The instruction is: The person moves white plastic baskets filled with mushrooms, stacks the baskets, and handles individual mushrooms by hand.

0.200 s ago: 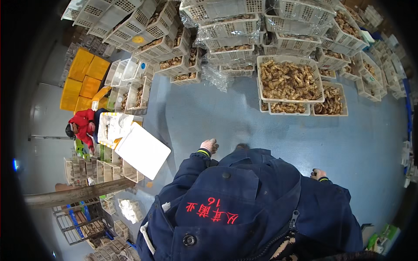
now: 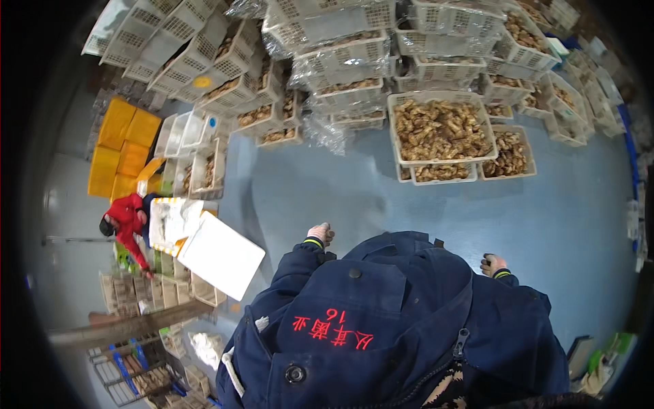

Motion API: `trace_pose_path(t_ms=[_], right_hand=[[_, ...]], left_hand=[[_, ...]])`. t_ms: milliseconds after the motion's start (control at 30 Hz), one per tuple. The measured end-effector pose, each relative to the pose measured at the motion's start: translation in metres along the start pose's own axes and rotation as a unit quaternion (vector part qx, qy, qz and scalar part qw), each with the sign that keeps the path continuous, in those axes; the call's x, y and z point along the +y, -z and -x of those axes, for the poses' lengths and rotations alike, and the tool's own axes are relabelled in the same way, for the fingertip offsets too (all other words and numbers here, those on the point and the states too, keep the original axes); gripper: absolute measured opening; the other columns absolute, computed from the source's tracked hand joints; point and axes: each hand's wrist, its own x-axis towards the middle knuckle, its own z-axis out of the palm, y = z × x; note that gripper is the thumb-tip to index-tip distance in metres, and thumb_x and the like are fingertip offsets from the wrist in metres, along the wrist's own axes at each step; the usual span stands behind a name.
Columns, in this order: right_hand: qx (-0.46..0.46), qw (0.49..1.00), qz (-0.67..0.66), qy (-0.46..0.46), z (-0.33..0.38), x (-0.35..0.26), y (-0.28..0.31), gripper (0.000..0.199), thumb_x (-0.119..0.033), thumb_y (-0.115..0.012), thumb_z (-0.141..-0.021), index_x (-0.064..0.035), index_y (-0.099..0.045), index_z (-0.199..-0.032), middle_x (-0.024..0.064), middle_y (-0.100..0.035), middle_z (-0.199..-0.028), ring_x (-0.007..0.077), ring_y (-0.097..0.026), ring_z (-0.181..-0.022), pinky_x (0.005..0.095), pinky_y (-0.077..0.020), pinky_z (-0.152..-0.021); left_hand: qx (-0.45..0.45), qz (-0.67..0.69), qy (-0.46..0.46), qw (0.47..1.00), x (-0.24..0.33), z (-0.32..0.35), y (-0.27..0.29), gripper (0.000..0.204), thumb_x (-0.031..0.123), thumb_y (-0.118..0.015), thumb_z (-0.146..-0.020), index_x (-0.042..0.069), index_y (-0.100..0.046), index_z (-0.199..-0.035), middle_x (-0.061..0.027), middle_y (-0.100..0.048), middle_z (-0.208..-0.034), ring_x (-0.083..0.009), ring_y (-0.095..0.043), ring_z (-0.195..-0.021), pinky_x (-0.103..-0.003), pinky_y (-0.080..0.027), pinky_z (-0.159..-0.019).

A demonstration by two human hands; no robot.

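Observation:
My left hand (image 2: 321, 234), in a pale knitted glove, hangs ahead of my dark blue jacket with its fingers curled in and nothing visible in them. My right hand (image 2: 493, 265), gloved with dark fingertips, is held low at my right side. Its fingers are also curled, and no object shows there. Neither hand touches anything. Ahead of me, a white crate (image 2: 393, 129) heaped with brown-and-cream mushrooms (image 2: 444, 129) rests on other filled crates. Beside it, a lower crate (image 2: 507, 176) holds more mushrooms.
Tall stacks of white perforated crates (image 2: 344, 51), partly wrapped in clear plastic film (image 2: 325, 131), line the far side. To the left, a person in red (image 2: 127, 217) bends by an open foam box (image 2: 160, 221) and its white lid (image 2: 221, 255). Yellow boxes (image 2: 116, 124) stand behind.
The crates ahead have shifted slightly left in view. More of my right hand shows beside my jacket. The person in red has an arm reaching lower.

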Motion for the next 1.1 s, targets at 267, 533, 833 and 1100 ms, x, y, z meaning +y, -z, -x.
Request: trace_pose_path(t_ms=[267,533,833,1100], right_hand=[[-0.107,0.991,-0.081,-0.004,0.005,-0.012,0.021,0.012,-0.007,-0.042,-0.077,-0.0060,-0.049,-0.086,0.0043,-0.045,-0.059,0.0155,-0.043,-0.048,0.0258,-0.0324,-0.041],[-0.060,0.977,-0.202,-0.028,0.018,0.040,-0.010,0.005,-0.013,-0.045,-0.080,-0.0084,-0.047,-0.082,0.0031,-0.040,-0.059,0.0170,-0.040,-0.050,0.0325,-0.0312,-0.043],[-0.180,0.904,-0.385,0.039,-0.022,0.099,0.045,0.017,-0.023,-0.043,-0.080,-0.0094,-0.049,-0.088,0.0055,-0.044,-0.066,0.0180,-0.041,-0.054,0.0317,-0.0295,-0.044],[0.059,0.945,-0.319,0.042,0.005,0.064,0.057,0.011,-0.017,-0.048,-0.081,-0.0071,-0.052,-0.081,0.0086,-0.051,-0.064,0.0218,-0.046,-0.051,0.0335,-0.0355,-0.045]], left_hand=[[-0.113,-0.068,-0.063,0.989,0.062,-0.025,-0.094,0.012,0.020,-0.046,-0.078,0.008,-0.047,-0.080,-0.0045,-0.045,-0.061,-0.0131,-0.036,-0.049,-0.026,-0.028,-0.044],[-0.119,-0.132,0.038,0.983,0.087,-0.086,-0.047,0.015,0.023,-0.048,-0.075,0.008,-0.047,-0.076,-0.0082,-0.049,-0.058,-0.0144,-0.039,-0.044,-0.028,-0.028,-0.039],[-0.022,-0.251,-0.081,0.964,0.157,-0.100,-0.145,0.011,0.021,-0.049,-0.072,0.010,-0.048,-0.072,-0.0069,-0.050,-0.053,-0.0170,-0.039,-0.042,-0.030,-0.031,-0.043],[-0.120,-0.626,-0.265,0.723,0.149,-0.079,-0.236,0.028,0.025,-0.055,-0.074,0.006,-0.054,-0.094,-0.0162,-0.059,-0.084,-0.0300,-0.058,-0.081,-0.036,-0.047,-0.069]])
